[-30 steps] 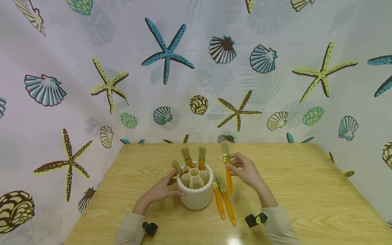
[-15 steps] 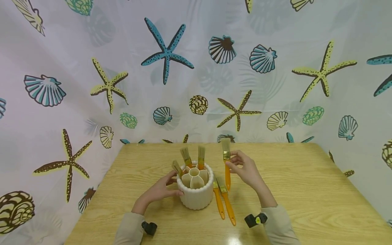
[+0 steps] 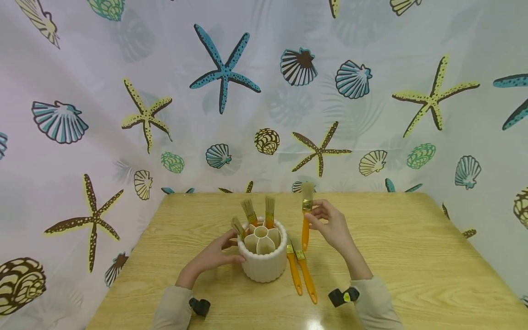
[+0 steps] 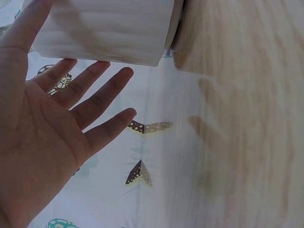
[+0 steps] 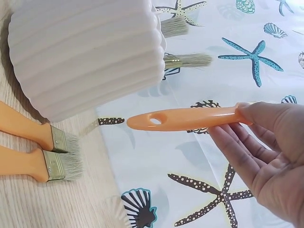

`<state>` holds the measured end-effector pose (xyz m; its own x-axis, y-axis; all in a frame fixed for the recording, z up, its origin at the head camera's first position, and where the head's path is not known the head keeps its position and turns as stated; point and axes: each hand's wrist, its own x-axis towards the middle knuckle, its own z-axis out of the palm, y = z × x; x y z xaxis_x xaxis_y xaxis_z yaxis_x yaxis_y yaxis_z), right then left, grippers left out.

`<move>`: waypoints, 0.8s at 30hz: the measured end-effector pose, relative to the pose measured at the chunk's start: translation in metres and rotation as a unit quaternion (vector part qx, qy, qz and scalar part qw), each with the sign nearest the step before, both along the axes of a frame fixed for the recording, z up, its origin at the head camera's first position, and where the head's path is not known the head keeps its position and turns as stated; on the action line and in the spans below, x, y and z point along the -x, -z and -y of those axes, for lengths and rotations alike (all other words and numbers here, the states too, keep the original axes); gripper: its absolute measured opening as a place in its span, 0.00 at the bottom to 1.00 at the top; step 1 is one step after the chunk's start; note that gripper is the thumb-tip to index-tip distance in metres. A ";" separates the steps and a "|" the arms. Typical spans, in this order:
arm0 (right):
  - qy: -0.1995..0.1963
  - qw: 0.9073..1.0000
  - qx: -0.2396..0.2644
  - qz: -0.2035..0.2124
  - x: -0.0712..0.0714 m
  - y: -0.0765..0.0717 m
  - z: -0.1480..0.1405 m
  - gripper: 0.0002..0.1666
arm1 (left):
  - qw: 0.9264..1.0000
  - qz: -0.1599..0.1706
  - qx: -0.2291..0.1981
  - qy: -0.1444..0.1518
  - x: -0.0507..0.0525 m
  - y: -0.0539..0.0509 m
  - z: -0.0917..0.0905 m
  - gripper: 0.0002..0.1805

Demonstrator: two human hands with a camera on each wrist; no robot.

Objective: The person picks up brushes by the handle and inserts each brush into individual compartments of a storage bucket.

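Paintbrush (image 3: 305,225) is up off the table (image 3: 412,256), just right of the scalloped white caddy (image 3: 266,266), bristles up, near vertical. Glossy orange handle, smooth taper, oval hang hole at the butt, brass-coloured metal ferrule, flat pale tan bristles. Any lettering on the ferrule is too small to read; same for the yellow-green mark on the right wrist camera (image 3: 339,297), nearer than the caddy and to its right.

Right hand (image 3: 328,223) has the brush pinched, thumb against fingers, at the top of the handle below the ferrule. Left hand (image 3: 216,254) is at the caddy's left side, fingers spread and extended, thumb along the front wall; not clenched. Can't tell how firmly it bears.

Caddy: vertical ribs, beaded rim, insert with round centre tube and petal-shaped slots. Three matching brushes (image 3: 270,211) stand bristles-up in its left and far slots. Two more brushes (image 3: 306,277) lie side by side right of it, bristles away from the person.
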<state>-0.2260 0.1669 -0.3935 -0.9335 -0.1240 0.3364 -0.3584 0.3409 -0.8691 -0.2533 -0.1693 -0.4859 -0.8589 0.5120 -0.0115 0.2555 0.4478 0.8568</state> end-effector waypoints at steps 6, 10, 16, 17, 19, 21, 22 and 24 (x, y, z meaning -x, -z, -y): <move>0.012 1.000 0.024 0.001 -0.003 -0.007 0.003 0.18 | 1.000 -0.008 0.002 -0.004 0.002 0.002 0.000 0.41; 0.011 0.999 0.043 0.003 -0.002 -0.006 0.003 0.19 | 0.999 -0.029 0.014 -0.008 0.002 0.003 0.000 0.39; 0.007 0.998 0.060 -0.005 -0.003 -0.007 0.003 0.19 | 1.000 -0.023 0.016 0.001 -0.003 -0.008 -0.003 0.40; 0.007 0.998 0.063 -0.008 -0.003 -0.007 0.003 0.18 | 1.000 -0.020 0.015 0.002 -0.004 -0.009 -0.003 0.40; 0.004 0.998 0.069 -0.015 -0.004 -0.008 0.003 0.18 | 1.000 -0.017 0.014 0.002 -0.004 -0.010 -0.003 0.40; 0.000 0.997 0.075 -0.022 -0.004 -0.008 0.003 0.18 | 1.000 -0.019 0.010 -0.001 -0.001 -0.002 -0.002 0.40; -0.002 0.997 0.078 -0.028 -0.004 -0.008 0.003 0.18 | 1.000 -0.020 0.007 -0.002 -0.001 -0.001 -0.002 0.40; -0.007 0.995 0.086 -0.040 -0.003 -0.007 0.003 0.18 | 1.000 -0.019 0.006 -0.002 0.000 -0.001 -0.002 0.40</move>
<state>-0.2226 0.1639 -0.3868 -0.9014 -0.0716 0.4269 -0.4326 0.1829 -0.8828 -0.2529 -0.1677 -0.4853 -0.8612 0.5081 0.0157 0.2858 0.4585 0.8415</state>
